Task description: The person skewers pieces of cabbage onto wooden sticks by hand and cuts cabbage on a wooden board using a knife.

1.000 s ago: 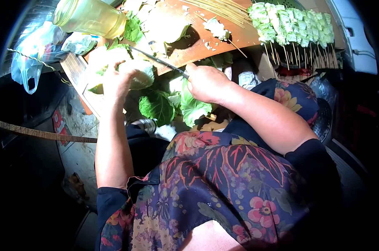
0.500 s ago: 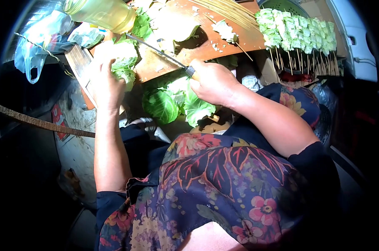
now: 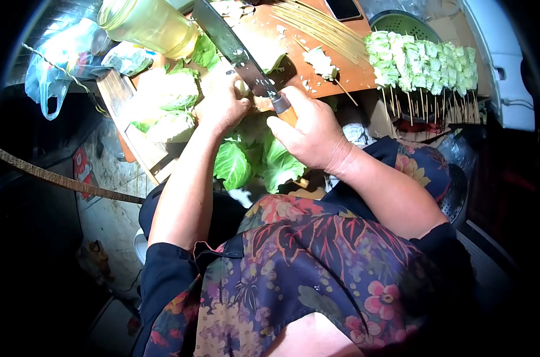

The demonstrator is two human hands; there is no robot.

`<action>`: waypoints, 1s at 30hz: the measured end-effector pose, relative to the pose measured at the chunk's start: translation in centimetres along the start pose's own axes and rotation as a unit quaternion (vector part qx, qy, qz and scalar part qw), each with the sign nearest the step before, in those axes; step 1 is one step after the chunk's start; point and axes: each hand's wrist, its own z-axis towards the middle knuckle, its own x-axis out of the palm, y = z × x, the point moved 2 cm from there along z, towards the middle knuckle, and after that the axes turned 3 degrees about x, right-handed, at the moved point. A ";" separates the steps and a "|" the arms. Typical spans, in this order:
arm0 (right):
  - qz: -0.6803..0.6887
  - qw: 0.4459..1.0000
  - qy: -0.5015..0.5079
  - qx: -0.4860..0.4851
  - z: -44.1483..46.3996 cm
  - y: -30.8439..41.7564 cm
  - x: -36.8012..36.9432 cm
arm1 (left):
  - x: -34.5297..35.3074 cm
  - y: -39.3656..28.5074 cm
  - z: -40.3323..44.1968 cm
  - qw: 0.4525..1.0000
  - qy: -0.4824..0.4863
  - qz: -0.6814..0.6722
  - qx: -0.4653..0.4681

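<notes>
My right hand (image 3: 311, 128) is wrapped round the wooden handle of a cleaver (image 3: 237, 53), whose wide dark blade points up and left with bits of cabbage stuck on it. Left of the blade, my left hand (image 3: 222, 104) has bent fingers near a pale piece of cabbage at the orange board's (image 3: 347, 80) edge; what its fingers hold is hard to make out. Cut cabbage (image 3: 178, 89) lies left of that hand, brightly lit. Loose green leaves (image 3: 233, 163) are below the board.
Bare sticks (image 3: 317, 27) and one cabbage skewer (image 3: 320, 62) lie on the board. Many loaded skewers (image 3: 422, 62) stand at the right by a green colander (image 3: 401, 24). A jar (image 3: 148, 27) and a blue bag (image 3: 58, 65) are at upper left; a phone (image 3: 342, 8) is at the top.
My left hand has left the cut cabbage at the left and moved right, close to the cleaver. The cleaver has turned so its broad side shows and its blade points more upward.
</notes>
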 end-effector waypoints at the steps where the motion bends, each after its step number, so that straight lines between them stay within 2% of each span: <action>1: 0.003 1.000 0.008 0.026 0.0 0.0 -0.2 | -0.3 -1.0 0.1 0.996 0.068 -0.046 -0.030; 2: 0.023 0.999 -0.025 -0.021 0.0 -0.1 -0.2 | -0.6 -1.9 -0.2 0.984 0.129 -0.050 -0.112; 3: 0.024 0.999 -0.026 -0.023 0.0 -0.1 -0.4 | -1.3 -3.6 -0.4 0.974 0.178 -0.043 -0.132; 5: 0.030 0.999 -0.017 -0.009 -0.1 -0.1 -0.9 | -0.3 -2.2 -0.3 0.964 0.236 -0.065 -0.100; 7: 0.029 1.000 -0.011 -0.001 -0.2 0.2 -1.5 | -0.1 -1.6 0.3 0.967 0.219 -0.063 -0.114; 9: 0.047 0.998 -0.011 0.032 -0.3 0.5 -1.9 | -0.8 -0.7 1.2 0.979 0.146 -0.022 -0.144; 10: 0.069 0.997 -0.014 0.040 -0.3 0.7 -2.1 | -1.1 -0.4 1.7 0.984 0.081 -0.051 -0.148; 11: 0.067 0.997 -0.015 0.037 -0.3 0.8 -2.2 | -1.6 0.0 2.6 0.980 0.107 -0.013 -0.168; 13: 0.089 0.995 -0.050 0.000 -0.3 1.0 -2.4 | -1.3 1.4 3.4 0.990 -0.098 0.068 -0.079; 14: 0.071 0.996 -0.058 -0.004 -0.3 0.6 -2.4 | -1.3 2.2 4.0 0.991 -0.118 0.063 -0.019; 15: 0.069 0.996 -0.058 -0.006 -0.2 0.6 -2.6 | -1.5 1.6 4.0 0.980 -0.185 0.060 0.032; 17: 0.059 0.994 -0.088 -0.018 -0.2 0.5 -3.0 | -2.2 0.7 4.3 0.970 -0.207 0.077 0.103; 18: 0.068 0.993 -0.096 0.002 -0.2 0.4 -3.0 | -2.1 0.7 4.5 0.970 -0.208 0.077 0.104; 20: 0.081 0.992 -0.092 0.020 -0.3 0.7 -3.4 | -1.5 1.4 5.0 0.982 -0.155 -0.110 0.022; 21: 0.094 0.991 -0.088 0.041 -0.4 0.7 -3.6 | -1.2 1.1 5.1 0.982 -0.154 -0.110 0.021; 22: 0.121 0.988 -0.084 0.053 -0.5 0.4 -3.4 | -0.5 0.9 5.2 0.950 -0.149 -0.274 -0.020; 23: 0.120 0.988 -0.083 0.054 -0.6 0.5 -3.4 | 0.1 0.8 5.3 0.890 -0.141 -0.429 -0.062; 24: 0.119 0.988 -0.087 0.049 -0.6 0.8 -3.5 | 0.4 0.7 5.3 0.889 -0.142 -0.431 -0.062; 28: 0.129 0.987 -0.084 0.049 -0.7 0.6 -3.2 | 1.5 1.2 6.1 0.949 -0.117 -0.274 -0.100; 30: 0.115 0.989 -0.089 0.036 -0.7 0.4 -3.0 | 1.4 0.4 5.7 0.934 -0.075 -0.325 -0.126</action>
